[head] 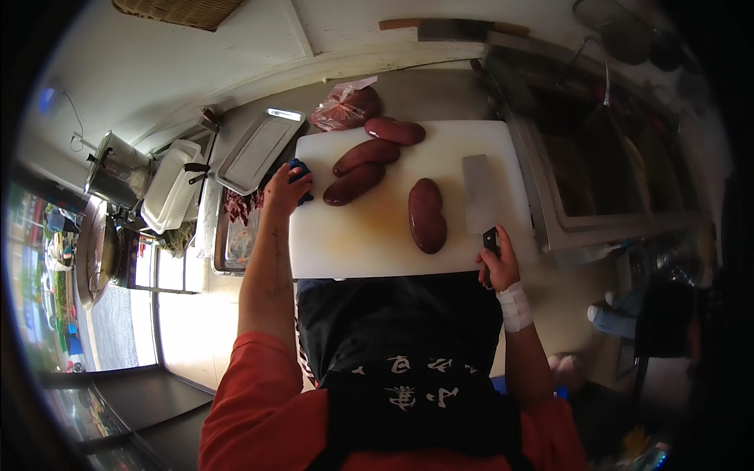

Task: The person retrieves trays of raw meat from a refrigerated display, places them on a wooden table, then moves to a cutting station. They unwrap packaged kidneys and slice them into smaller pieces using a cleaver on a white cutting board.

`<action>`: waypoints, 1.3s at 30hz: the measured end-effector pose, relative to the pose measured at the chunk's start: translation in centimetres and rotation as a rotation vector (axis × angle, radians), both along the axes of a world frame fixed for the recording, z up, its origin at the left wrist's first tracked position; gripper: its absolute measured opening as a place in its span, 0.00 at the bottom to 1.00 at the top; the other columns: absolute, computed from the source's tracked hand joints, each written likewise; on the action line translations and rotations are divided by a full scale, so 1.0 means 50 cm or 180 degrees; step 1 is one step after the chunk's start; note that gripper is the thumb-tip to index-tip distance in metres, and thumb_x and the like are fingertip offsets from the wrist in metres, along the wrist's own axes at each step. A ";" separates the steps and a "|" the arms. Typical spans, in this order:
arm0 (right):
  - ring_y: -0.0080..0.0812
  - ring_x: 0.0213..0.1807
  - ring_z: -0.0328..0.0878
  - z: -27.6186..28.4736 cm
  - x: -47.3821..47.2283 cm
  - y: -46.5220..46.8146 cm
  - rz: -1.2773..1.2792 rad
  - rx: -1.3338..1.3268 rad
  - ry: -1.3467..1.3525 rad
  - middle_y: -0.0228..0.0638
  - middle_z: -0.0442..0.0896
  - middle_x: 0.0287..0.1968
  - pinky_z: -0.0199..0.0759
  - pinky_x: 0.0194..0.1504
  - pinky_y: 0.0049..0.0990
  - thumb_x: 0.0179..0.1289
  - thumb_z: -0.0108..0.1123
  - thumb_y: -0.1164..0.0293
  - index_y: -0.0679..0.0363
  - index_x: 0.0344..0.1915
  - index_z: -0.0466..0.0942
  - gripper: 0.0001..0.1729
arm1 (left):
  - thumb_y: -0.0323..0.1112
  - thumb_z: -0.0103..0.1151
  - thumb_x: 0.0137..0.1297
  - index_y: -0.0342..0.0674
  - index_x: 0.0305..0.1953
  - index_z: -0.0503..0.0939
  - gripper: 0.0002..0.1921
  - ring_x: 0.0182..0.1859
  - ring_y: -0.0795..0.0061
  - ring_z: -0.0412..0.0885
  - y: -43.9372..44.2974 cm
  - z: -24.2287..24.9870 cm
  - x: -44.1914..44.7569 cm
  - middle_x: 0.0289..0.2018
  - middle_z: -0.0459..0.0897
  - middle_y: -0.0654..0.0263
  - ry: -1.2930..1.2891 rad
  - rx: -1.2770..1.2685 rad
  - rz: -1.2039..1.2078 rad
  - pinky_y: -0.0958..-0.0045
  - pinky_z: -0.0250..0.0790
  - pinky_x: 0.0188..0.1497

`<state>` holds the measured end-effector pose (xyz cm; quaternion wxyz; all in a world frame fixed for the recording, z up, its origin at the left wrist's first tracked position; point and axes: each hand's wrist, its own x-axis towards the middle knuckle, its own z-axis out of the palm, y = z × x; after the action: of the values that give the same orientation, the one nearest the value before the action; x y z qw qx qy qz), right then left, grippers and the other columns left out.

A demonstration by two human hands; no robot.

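On a white cutting board [359, 253] lie several dark red kidneys. One kidney [427, 216] lies alone right of centre; the others, such as this kidney [354, 184], are grouped at the back left. My right hand [498, 259] grips the black handle of a cleaver [478, 194], whose wide blade rests flat over the board's right part. At the board's left edge, my left hand [287, 189] has its fingers closed around a dark blue cloth [301, 176]. The cloth is partly hidden under the fingers.
Behind the board sits a clear plastic bag of red meat [346, 107]. To the left are a metal tray [260, 152], a lower tray with cut meat [237, 206] and a white plastic basket [171, 185]. A steel sink [601, 221] stands right. A person's leg [612, 321] shows lower right.
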<state>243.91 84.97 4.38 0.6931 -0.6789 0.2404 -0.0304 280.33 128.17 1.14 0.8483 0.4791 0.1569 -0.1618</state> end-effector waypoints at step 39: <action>0.26 0.15 0.72 -0.009 -0.002 0.001 -0.0057 0.0104 -0.0119 0.39 0.82 0.34 0.67 0.18 0.26 0.73 0.55 0.71 0.57 0.82 0.48 0.43 | 0.47 0.56 0.76 0.44 0.68 0.73 0.25 0.68 0.54 0.72 -0.010 0.065 -0.061 0.70 0.71 0.58 -0.1147 0.0511 -0.0127 0.45 0.67 0.69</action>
<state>243.79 85.00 3.94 0.7082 -0.6646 0.2339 -0.0453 277.28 127.65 4.39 0.8184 0.5694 0.0054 -0.0771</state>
